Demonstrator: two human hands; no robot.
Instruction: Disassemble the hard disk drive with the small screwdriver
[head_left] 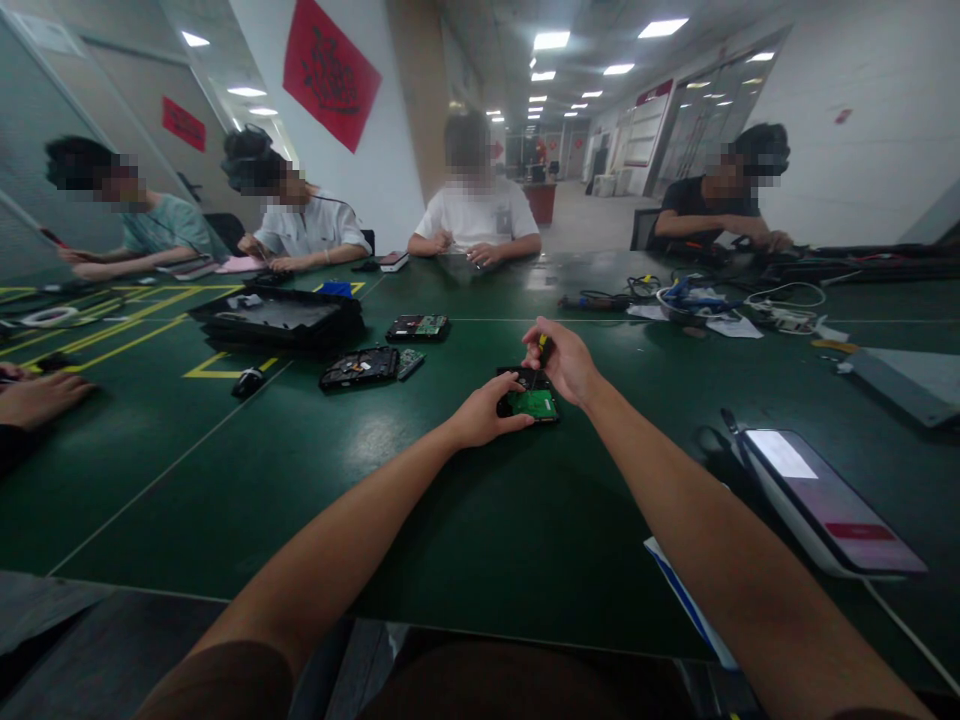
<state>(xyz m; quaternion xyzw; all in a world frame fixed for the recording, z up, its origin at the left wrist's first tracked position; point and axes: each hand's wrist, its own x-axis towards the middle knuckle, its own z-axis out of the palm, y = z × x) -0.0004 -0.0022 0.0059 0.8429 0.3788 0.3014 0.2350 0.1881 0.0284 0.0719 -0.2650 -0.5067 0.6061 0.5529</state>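
Note:
A small black hard drive with a green circuit board (534, 403) lies on the green table (420, 500) in front of me. My left hand (484, 412) rests against its left edge, fingers curled round it. My right hand (564, 362) is closed on a screwdriver with a yellow and black handle (541, 352), held upright with its tip down on the drive's far end.
Two more opened drives (417, 327) (369, 366) and a black tray (279, 318) lie to the left. A phone with a lit screen (825, 497) sits at right, cables and tools (697, 297) beyond. Several people sit round the table; another person's hand (41, 397) rests at far left.

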